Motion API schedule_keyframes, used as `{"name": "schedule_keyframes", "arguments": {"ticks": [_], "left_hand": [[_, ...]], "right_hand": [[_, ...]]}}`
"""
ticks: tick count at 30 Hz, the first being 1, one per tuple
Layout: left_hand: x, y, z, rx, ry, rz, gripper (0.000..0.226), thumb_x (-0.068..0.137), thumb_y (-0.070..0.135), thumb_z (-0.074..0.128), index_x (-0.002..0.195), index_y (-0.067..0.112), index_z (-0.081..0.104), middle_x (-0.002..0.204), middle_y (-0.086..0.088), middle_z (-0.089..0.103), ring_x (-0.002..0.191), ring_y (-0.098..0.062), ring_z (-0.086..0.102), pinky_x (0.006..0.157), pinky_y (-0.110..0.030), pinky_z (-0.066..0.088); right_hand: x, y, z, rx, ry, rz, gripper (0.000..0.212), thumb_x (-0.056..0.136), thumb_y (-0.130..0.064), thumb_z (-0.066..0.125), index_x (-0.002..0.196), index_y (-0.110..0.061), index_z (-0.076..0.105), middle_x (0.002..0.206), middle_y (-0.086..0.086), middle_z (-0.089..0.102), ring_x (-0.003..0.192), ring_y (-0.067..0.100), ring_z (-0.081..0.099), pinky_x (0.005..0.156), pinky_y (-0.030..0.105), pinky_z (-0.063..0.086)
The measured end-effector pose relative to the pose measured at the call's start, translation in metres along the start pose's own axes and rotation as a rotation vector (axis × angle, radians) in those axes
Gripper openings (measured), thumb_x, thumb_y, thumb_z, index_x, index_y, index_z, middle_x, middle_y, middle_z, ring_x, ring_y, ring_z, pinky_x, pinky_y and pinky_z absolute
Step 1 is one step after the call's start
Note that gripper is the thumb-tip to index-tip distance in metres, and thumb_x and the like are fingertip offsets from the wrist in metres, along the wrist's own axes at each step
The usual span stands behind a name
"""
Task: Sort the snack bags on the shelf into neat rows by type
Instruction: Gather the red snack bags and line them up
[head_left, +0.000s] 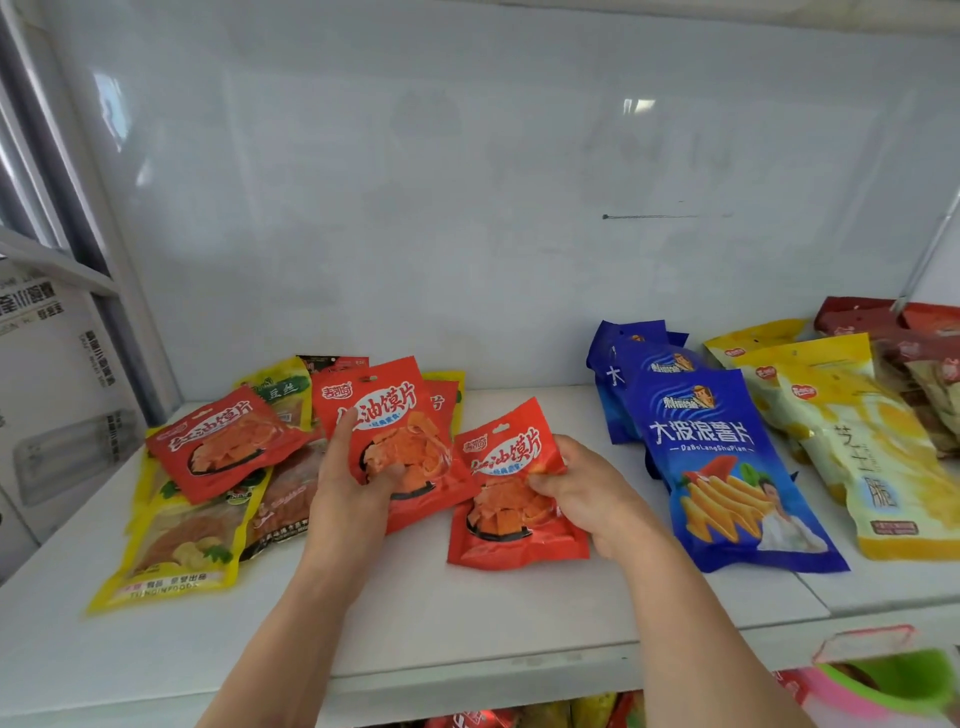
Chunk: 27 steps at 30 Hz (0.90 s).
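From the head view, the left hand (353, 483) holds one red snack bag (387, 441) with thumb across its face and fingers curled under its lower edge, tilted up off the shelf (467, 613); the right hand (592, 499) pinches a second red bag (514, 499) at its right side, that bag lying near the middle of the shelf. So each grip is closed round a red bag. These pouches look light, thin and crinkly, with brittle chips inside (squeezing the middle would likely crush them), so the flat sealed edges or a corner seem the safer hold; the glossy film may slide in the fingers. To the left lies an unsorted heap: another red bag (223, 441) on top of yellow bags (176, 551), with what may be a dark pack beneath, hard to read. To the right, blue bags (727, 467) and pale yellow bags (852, 447) already overlap in rows. Open shelf remains between the heap and the blue row and along the near edge, where a bag pushed too far forward could drop.
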<state>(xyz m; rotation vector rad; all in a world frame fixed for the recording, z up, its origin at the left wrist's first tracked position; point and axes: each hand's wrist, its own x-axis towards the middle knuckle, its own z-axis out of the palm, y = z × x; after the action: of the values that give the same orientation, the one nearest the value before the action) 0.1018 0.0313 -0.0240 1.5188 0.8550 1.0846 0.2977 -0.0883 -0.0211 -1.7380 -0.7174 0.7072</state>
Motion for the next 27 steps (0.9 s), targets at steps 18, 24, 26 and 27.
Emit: {"name": "schedule_keyframes", "arguments": {"ticks": [18, 24, 26, 27], "left_hand": [[0.008, -0.002, 0.005, -0.162, 0.010, -0.020, 0.085, 0.089, -0.004, 0.066, 0.149, 0.044, 0.029, 0.131, 0.009, 0.063, 0.118, -0.015, 0.064, 0.099, -0.047, 0.051], [0.022, 0.004, 0.009, -0.213, -0.058, -0.084, 0.059, 0.088, 0.000, 0.069, 0.135, 0.029, 0.052, 0.117, 0.005, 0.072, 0.105, -0.019, 0.071, 0.093, -0.047, 0.056], [0.024, 0.008, 0.014, -0.249, -0.076, -0.133, 0.043, 0.089, 0.000, 0.068, 0.121, 0.027, 0.061, 0.112, 0.002, 0.075, 0.101, -0.022, 0.072, 0.093, -0.049, 0.055], [0.025, 0.012, 0.018, -0.269, -0.092, -0.149, 0.038, 0.090, -0.001, 0.066, 0.115, 0.028, 0.063, 0.109, 0.002, 0.076, 0.098, -0.023, 0.073, 0.091, -0.048, 0.056]], "right_hand": [[0.013, 0.005, -0.009, 0.329, 0.076, 0.013, 0.044, 0.080, 0.008, 0.073, 0.116, -0.017, 0.062, 0.108, 0.008, 0.073, 0.094, 0.026, 0.073, 0.084, 0.046, 0.060], [0.045, -0.007, -0.010, 0.360, 0.216, -0.042, 0.036, 0.082, 0.001, 0.074, 0.113, -0.013, 0.062, 0.107, 0.006, 0.073, 0.095, 0.024, 0.072, 0.088, 0.047, 0.058], [0.061, -0.011, -0.010, 0.335, 0.263, -0.044, 0.032, 0.081, -0.003, 0.075, 0.108, -0.016, 0.064, 0.105, 0.006, 0.073, 0.094, 0.025, 0.072, 0.087, 0.049, 0.058], [0.068, -0.013, -0.010, 0.322, 0.289, -0.047, 0.028, 0.081, -0.003, 0.075, 0.102, -0.018, 0.064, 0.104, 0.005, 0.073, 0.093, 0.025, 0.072, 0.087, 0.049, 0.058]]}}
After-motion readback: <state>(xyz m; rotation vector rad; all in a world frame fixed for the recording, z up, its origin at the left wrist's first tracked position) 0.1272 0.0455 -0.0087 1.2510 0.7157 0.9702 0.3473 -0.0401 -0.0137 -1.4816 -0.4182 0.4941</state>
